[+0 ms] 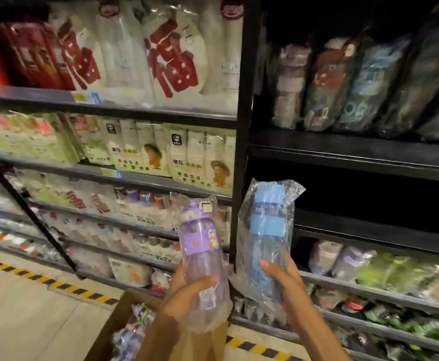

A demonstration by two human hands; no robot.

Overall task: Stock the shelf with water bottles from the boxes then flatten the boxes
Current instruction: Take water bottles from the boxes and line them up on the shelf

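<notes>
Currently, at the lower centre of the frame, a purple bottle [202, 246] wrapped in clear plastic is grasped near its base by the left hand [187, 295], fingers curled round it, and just to its right a blue bottle [266, 238], also bagged, is grasped low on its body by the right hand [283, 285]. Both bottles are held upright and slightly apart, in front of the black upright post [241, 131] that divides the shelving. Below the left hand, an open cardboard box [109, 327] with more wrapped bottles inside is seen on the floor. The step in hand is judged to be the placing of these two bottles; it would be done well if each were set upright on the dark shelf [369, 230] at the right, which looks largely unfilled, with the loose plastic kept from snagging on the shelf edge. At the left of the frame, lit shelves are packed with white packaged goods [145, 144]; at the upper right, bagged bottles [343, 87] are lined up in dim light. A pale floor with a yellow-and-black striped strip [64, 285] is seen at the lower left.
</notes>
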